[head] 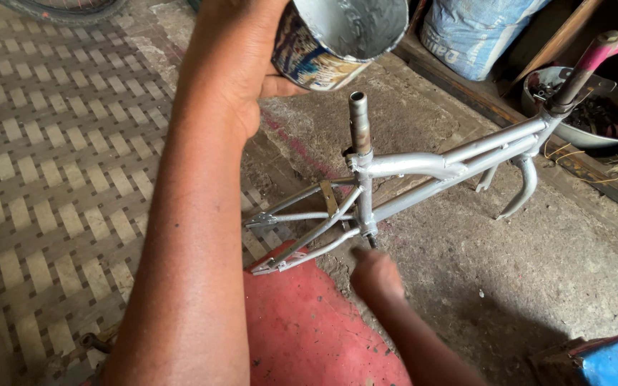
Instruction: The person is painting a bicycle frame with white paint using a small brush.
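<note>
rough concrete floor (pixel 538 271) beside a woven mat (pixel 59 157) carried a silver bicycle frame (pixel 409 168). left hand (pixel 234 64) gripped a tilted paint tin (pixel 337 36) for reach; right hand (pixel 375 275), fingers closed on something unclear, touched the frame's bottom joint.

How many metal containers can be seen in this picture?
2. One is the tin can held in the left hand, top centre. The other is the metal bowl at the right edge. Others may be hidden.

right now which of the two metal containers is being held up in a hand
The printed tin can, gripped by the left hand; the metal bowl of scrap parts sits on the ground.
</note>
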